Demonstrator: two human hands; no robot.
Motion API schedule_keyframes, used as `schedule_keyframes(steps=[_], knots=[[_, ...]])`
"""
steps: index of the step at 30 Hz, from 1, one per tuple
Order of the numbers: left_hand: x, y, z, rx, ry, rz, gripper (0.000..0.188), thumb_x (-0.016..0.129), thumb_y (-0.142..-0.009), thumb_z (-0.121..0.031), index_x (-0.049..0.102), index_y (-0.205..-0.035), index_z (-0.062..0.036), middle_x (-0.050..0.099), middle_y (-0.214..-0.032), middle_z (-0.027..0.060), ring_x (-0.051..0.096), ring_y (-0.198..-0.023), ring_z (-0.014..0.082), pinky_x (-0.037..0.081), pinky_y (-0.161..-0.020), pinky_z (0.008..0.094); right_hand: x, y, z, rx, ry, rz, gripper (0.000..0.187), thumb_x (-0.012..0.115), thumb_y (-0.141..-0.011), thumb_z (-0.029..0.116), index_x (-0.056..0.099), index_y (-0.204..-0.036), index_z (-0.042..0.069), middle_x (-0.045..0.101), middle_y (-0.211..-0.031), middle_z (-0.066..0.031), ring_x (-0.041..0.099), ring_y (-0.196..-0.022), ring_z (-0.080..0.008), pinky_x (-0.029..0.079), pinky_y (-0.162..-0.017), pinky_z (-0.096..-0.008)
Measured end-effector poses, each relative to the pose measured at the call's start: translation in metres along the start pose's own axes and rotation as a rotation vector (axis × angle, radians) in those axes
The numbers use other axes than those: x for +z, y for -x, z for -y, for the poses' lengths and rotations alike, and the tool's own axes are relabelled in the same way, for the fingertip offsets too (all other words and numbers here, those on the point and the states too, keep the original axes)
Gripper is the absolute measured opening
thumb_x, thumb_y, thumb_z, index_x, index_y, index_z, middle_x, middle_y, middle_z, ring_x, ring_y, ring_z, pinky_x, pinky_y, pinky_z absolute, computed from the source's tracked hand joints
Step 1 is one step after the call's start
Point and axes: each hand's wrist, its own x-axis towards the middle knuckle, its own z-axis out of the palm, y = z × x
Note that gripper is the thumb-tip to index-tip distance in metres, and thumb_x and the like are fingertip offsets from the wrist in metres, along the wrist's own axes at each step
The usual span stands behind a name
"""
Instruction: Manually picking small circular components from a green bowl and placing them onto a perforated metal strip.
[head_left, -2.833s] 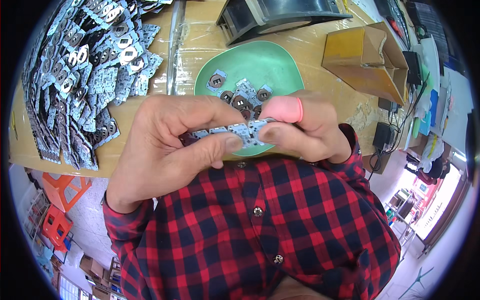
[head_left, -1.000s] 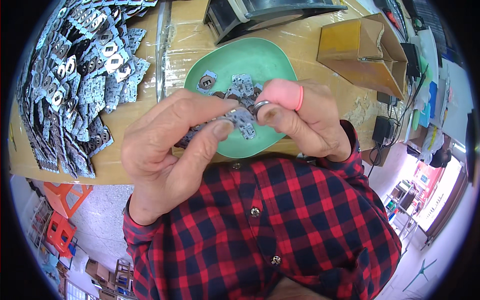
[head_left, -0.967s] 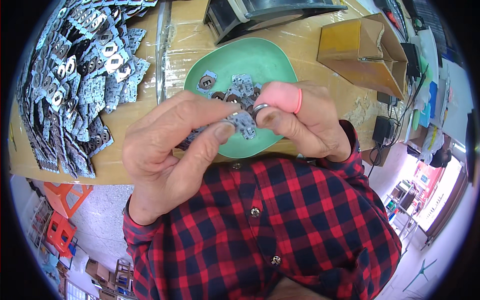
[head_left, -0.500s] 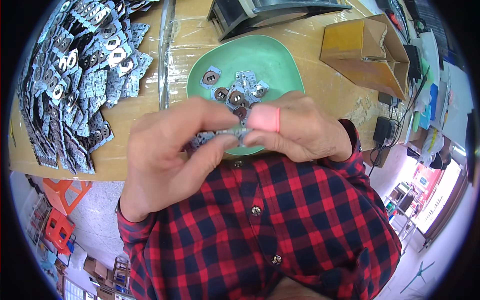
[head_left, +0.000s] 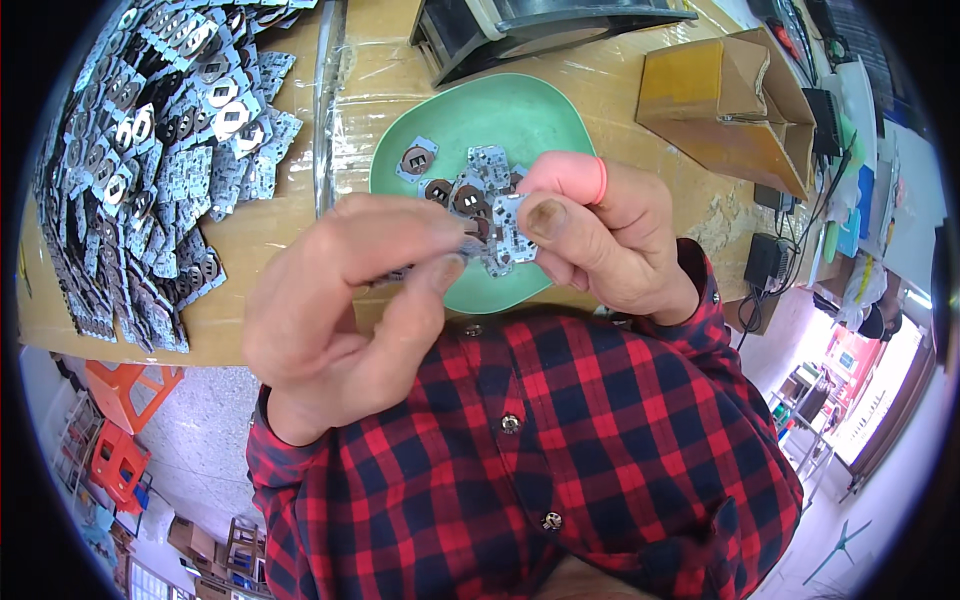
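My left hand [head_left: 345, 300] and my right hand [head_left: 590, 235] meet close to my chest, both pinching a small strip of grey circuit boards [head_left: 500, 238]. The right thumb presses on one board piece at the strip's end; the index finger wears a pink finger cot. The left fingers cover the strip's other end. Just beyond the hands sits a green dish [head_left: 480, 120] with several loose grey boards with round brown holders [head_left: 455, 185]. A large heap of board panels [head_left: 150, 140] lies to the left on the wooden table [head_left: 270, 230].
A yellow cardboard box [head_left: 735, 95] stands at the back right, a dark machine base [head_left: 530, 25] behind the dish. Cables and a black adapter [head_left: 765, 262] hang off the right table edge. Orange stools [head_left: 120, 440] stand on the floor at lower left.
The hands have shifted slightly along the strip; the right thumb now holds a board piece bent away at the strip's end. More loose boards lie in the dish than earlier.
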Motion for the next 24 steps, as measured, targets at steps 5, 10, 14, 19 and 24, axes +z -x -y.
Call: schedule_keyframes(steps=[5,10,14,19,24], knots=[[0.0047,0.0019,-0.0012,0.220,-0.290,-0.020,0.034,0.066,-0.066,0.015,0.063,-0.097,0.0029,0.067,-0.086,0.0191,0.068,-0.071,0.0288,0.054,-0.058,0.0324,-0.0012,-0.0023,0.0005,-0.091,0.174,0.037,0.022,0.050,-0.099,0.014,0.060,-0.088,-0.002,0.049,-0.056,0.0027,0.040,-0.047,-0.0025,0.029,-0.043,-0.0202],[0.0074,0.0014,-0.0048,0.227,-0.349,-0.008,0.031,0.066,-0.069,0.017,0.061,-0.097,0.0046,0.067,-0.086,0.0203,0.068,-0.075,0.0289,0.054,-0.062,0.0322,-0.0038,-0.0038,-0.0011,-0.181,0.288,0.047,0.020,0.051,-0.097,0.011,0.060,-0.087,-0.003,0.050,-0.057,0.0019,0.042,-0.048,-0.0027,0.032,-0.044,-0.0205],[0.0067,0.0022,-0.0072,0.194,-0.366,0.027,0.028,0.066,-0.074,0.018,0.058,-0.098,0.0069,0.067,-0.088,0.0225,0.068,-0.079,0.0289,0.054,-0.069,0.0321,-0.0040,-0.0049,-0.0005,-0.162,0.279,0.052,0.019,0.051,-0.097,0.011,0.061,-0.087,-0.002,0.050,-0.057,0.0017,0.042,-0.047,-0.0029,0.032,-0.044,-0.0205],[0.0080,0.0017,-0.0011,0.181,-0.349,-0.062,0.028,0.066,-0.071,0.017,0.060,-0.096,0.0052,0.067,-0.087,0.0199,0.068,-0.077,0.0280,0.054,-0.065,0.0312,-0.0026,-0.0044,-0.0041,-0.200,0.259,-0.009,0.019,0.052,-0.097,0.011,0.061,-0.087,-0.002,0.051,-0.058,0.0015,0.043,-0.047,-0.0027,0.031,-0.043,-0.0200],[0.0102,0.0001,-0.0001,0.147,-0.312,-0.115,0.028,0.067,-0.069,0.016,0.062,-0.093,0.0036,0.069,-0.083,0.0165,0.069,-0.073,0.0274,0.055,-0.061,0.0306,-0.0042,-0.0035,-0.0025,-0.074,0.206,0.007,0.019,0.053,-0.097,0.012,0.061,-0.086,-0.002,0.050,-0.057,0.0021,0.041,-0.046,-0.0021,0.030,-0.043,-0.0200]])
